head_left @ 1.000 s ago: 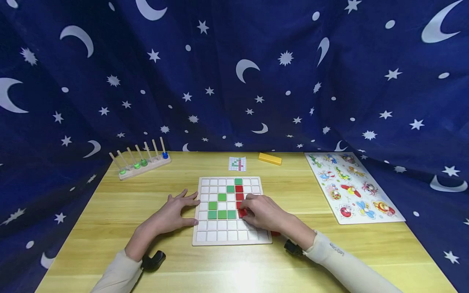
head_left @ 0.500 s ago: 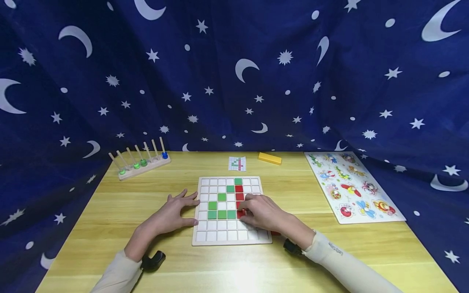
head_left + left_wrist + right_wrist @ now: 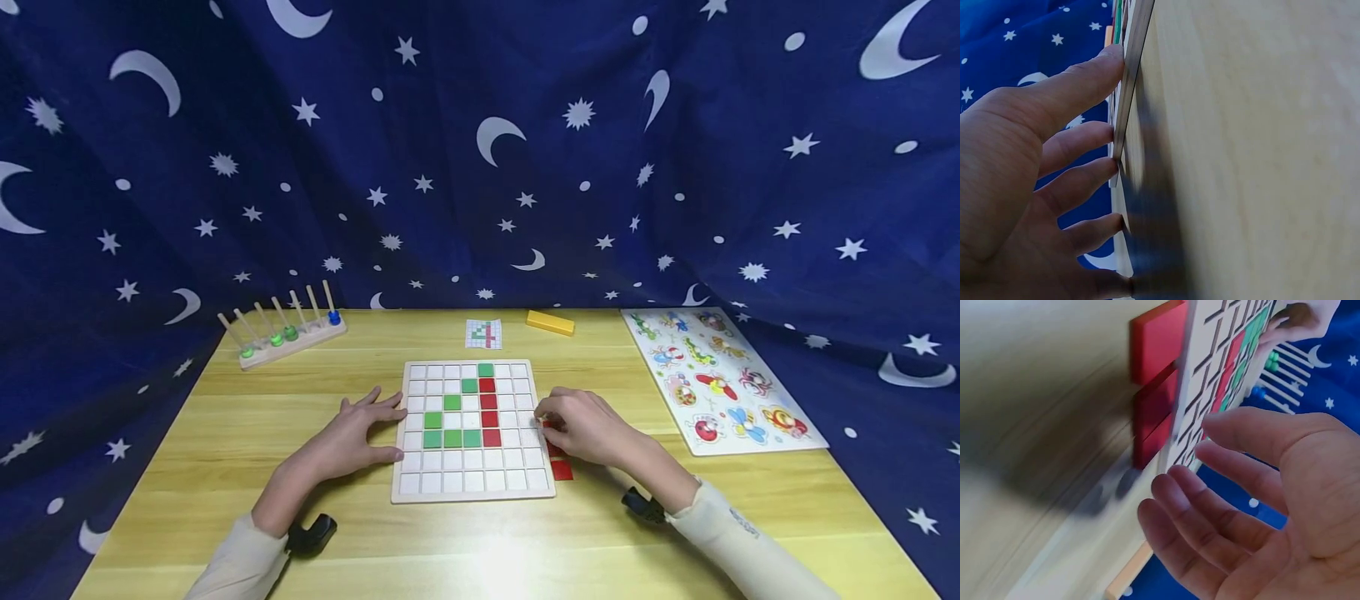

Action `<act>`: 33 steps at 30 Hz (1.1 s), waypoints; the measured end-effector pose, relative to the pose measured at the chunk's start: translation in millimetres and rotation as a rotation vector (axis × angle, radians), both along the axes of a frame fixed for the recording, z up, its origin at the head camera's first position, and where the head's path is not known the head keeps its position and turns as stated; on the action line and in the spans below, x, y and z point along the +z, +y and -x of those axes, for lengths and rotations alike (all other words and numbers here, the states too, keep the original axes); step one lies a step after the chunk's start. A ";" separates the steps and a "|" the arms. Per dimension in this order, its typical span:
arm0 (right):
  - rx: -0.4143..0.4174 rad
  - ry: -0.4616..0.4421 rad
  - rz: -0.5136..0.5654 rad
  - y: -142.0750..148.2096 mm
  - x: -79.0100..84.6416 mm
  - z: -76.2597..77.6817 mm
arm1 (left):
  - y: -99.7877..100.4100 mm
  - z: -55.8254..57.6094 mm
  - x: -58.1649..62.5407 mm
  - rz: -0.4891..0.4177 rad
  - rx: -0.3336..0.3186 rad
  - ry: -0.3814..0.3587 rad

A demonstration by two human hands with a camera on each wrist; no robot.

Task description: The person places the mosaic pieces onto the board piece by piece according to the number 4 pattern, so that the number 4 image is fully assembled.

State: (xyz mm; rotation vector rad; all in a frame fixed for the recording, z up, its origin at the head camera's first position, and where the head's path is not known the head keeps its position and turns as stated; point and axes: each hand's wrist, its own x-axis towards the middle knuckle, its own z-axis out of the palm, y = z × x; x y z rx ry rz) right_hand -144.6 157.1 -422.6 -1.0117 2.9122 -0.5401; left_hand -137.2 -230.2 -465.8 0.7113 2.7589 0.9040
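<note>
A white grid board [image 3: 472, 497] lies on the wooden table, with green tiles [image 3: 452, 437] and a column of red tiles [image 3: 489, 418] in its cells, shaped like a 4. Spread along its left edge, my left hand [image 3: 348, 442] touches the rim with thumb and fingertips, as the left wrist view of the board's edge [image 3: 1132, 81] shows. My right hand [image 3: 588, 427] hovers at the right edge, fingers loosely bent and holding nothing. Below its fingertips lie loose red tiles [image 3: 1159, 344] against the board's side; in the head view the hand partly hides them, leaving one red tile [image 3: 562, 470] fully visible.
Behind the board lies a small pattern card [image 3: 483, 334] with a green and red 4, and a yellow block [image 3: 551, 323]. A peg rack [image 3: 294, 343] with beads stands back left. An insect puzzle board [image 3: 723, 383] lies at right. A starry blue curtain [image 3: 450, 150] hangs behind.
My right hand has let go of a red tile, now flat in the bottom cell of the red column, and moved right to the loose tiles. The left hand stays at the board.
</note>
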 end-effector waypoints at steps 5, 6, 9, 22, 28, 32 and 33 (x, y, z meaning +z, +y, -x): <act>-0.019 -0.019 -0.026 10.6 -3.3 2.5 | -1.0 -0.2 -0.8 0.001 0.001 -0.004; -0.019 -0.020 -0.030 11.8 -4.4 3.3 | -1.1 -0.2 -1.0 0.000 0.002 -0.003; -0.026 -0.021 -0.036 14.0 -7.7 5.9 | -0.9 0.0 -1.7 0.000 -0.002 0.001; -0.058 -0.013 -0.032 15.9 -13.3 9.7 | 0.7 -0.1 1.0 -0.002 -0.001 -0.015; -0.046 -0.014 -0.026 17.0 -13.0 11.1 | 0.3 -0.9 2.7 -0.004 0.000 -0.015; -0.050 -0.009 -0.005 16.2 -10.1 12.1 | 0.1 -1.0 3.2 -0.005 -0.002 -0.021; -0.051 -0.006 0.003 15.0 -8.8 12.2 | -0.1 -1.1 3.2 -0.005 -0.001 -0.022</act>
